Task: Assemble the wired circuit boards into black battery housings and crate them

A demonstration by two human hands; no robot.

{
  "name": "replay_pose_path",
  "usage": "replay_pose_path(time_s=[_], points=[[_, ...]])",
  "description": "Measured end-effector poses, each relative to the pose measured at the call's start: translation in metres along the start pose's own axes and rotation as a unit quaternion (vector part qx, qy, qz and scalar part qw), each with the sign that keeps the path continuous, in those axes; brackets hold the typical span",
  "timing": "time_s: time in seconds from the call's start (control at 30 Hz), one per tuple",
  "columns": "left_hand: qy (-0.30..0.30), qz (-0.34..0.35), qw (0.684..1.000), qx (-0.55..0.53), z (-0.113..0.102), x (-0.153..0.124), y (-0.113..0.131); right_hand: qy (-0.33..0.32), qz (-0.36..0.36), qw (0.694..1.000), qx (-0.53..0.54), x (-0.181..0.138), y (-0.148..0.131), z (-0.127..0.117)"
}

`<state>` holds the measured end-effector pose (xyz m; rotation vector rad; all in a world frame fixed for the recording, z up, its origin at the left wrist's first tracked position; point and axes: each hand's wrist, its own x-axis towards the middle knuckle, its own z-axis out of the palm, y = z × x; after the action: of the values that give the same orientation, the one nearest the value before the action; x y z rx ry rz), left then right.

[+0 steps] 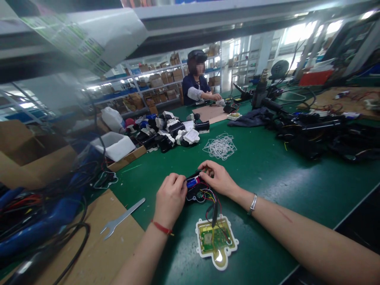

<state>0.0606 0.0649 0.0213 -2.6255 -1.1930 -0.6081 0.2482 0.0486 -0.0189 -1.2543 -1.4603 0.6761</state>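
Note:
A black housing (192,194) with a blue cylindrical part (192,182) inside lies on the green table in front of me. My left hand (172,194) is closed on its left end, with the fingertips partly hidden. At its upper right edge, my right hand (218,178) pinches the rim between thumb and fingers. Thin coloured wires (211,194) run from the housing to a green circuit board (212,238). That board sits under yellowish clear resin in a white plastic case (198,242), flat on the table nearer to me.
A metal open-end wrench (123,218) lies on brown cardboard (118,245) at left. Beyond my hands are a tangle of white cord loops (220,146) and a pile of black-and-white housings (169,132). Dark parts (314,134) fill the right. A co-worker (196,81) is across the table.

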Motion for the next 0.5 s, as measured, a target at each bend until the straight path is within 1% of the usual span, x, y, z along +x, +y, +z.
replay_pose_path(time_s=[0.1,0.2,0.3,0.4,0.5], points=[[0.001,0.014,1.000,0.020,0.0022,-0.0002,-0.0010,-0.004,-0.050,0.999,-0.011,0.0003,0.0013,-0.0016],[0.033,0.010,0.999,-0.019,0.0055,-0.0011,-0.0017,-0.005,-0.090,0.996,-0.019,0.0017,0.0031,-0.0027],[0.062,-0.009,0.996,-0.058,0.0082,-0.0013,-0.0007,-0.009,-0.094,0.995,-0.024,0.0038,0.0049,-0.0030],[0.072,-0.019,0.995,-0.061,0.0087,-0.0008,0.0018,-0.007,-0.088,0.996,-0.026,0.0049,0.0056,-0.0027],[0.085,-0.014,0.995,-0.059,0.0075,-0.0001,0.0049,0.001,-0.107,0.993,-0.044,0.0040,0.0041,-0.0019]])
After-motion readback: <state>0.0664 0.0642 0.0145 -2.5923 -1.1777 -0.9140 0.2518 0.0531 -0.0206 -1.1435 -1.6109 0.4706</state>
